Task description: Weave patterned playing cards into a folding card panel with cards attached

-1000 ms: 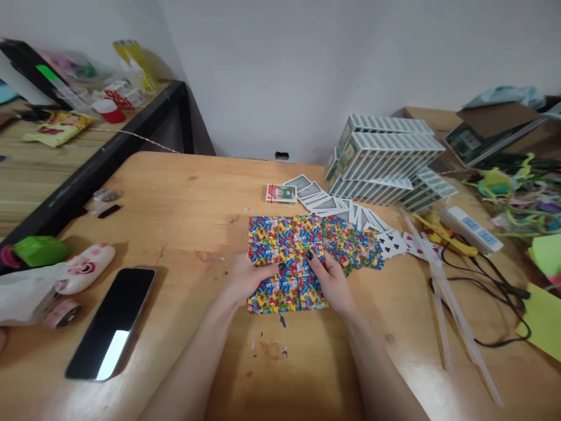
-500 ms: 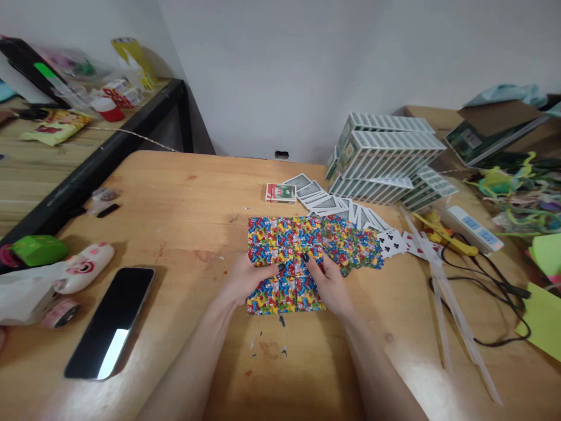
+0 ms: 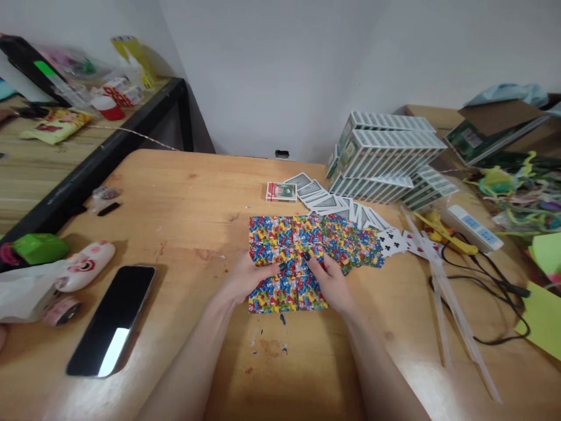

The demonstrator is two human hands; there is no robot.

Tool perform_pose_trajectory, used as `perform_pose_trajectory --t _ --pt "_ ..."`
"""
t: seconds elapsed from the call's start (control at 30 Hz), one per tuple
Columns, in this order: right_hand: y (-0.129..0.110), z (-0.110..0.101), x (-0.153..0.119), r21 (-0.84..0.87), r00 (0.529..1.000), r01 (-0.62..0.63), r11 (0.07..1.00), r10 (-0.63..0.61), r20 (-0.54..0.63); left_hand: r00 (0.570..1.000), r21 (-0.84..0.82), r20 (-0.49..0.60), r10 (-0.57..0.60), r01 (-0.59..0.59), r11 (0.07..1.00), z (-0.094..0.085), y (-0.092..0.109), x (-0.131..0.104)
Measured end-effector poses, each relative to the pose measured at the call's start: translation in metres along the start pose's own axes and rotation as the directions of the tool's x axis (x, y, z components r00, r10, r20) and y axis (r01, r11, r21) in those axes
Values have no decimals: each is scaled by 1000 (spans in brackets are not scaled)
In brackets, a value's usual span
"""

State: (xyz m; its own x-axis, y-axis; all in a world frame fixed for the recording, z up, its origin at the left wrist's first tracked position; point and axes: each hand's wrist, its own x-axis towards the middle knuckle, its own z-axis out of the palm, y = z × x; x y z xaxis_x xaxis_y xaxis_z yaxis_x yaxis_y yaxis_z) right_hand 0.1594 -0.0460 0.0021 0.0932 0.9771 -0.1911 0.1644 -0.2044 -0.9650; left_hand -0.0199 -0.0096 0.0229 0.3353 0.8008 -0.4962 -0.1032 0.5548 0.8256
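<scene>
Over the counter (image 3: 193,234), left hand (image 3: 242,278) and right hand (image 3: 332,285), each grip clamped on the multicolored patterned cards (image 3: 287,230), thumbs on top.

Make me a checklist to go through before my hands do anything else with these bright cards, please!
1. Left hand at the bright cards: ok, its thumb lies over them.
2. Right hand there too: ok, its thumb is over them on the other side.
3. Bright cards lifted off the table: cannot tell, their underside is hidden.
4. Phone out of the way: ok, it lies apart, over on the left.
5. Grey-backed cards in a neat stack: not ok, they're spread out loosely.
</scene>
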Motion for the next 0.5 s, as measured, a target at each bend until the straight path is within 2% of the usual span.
perform_pose_trajectory --t 0.07,0.2,0.27,0.33,0.4,0.5 --pt "0 1 1 62 1000 -6 998 7 -12 999 10 29 16 -16 1000 -1 0 -1" --pt "3 1 4 83 978 5 997 13 -207 989 -11 146 2 0 1000 0 4 -4" --pt "5 1 5 71 978 1 997 14 -210 995 -35 96 1 3 999 1 5 -4" --pt "7 2 5 75 985 -9 997 22 -172 1000 -52 -15 9 -10 999 3 6 -3" --pt "7 4 4 78 979 -49 996 63 -192 996 -50 -86 8 -13 999 4 6 -2" --pt "9 7 3 63 963 -93 994 106 -247 995 -27 -104 1 -4 1000 5 4 -1"
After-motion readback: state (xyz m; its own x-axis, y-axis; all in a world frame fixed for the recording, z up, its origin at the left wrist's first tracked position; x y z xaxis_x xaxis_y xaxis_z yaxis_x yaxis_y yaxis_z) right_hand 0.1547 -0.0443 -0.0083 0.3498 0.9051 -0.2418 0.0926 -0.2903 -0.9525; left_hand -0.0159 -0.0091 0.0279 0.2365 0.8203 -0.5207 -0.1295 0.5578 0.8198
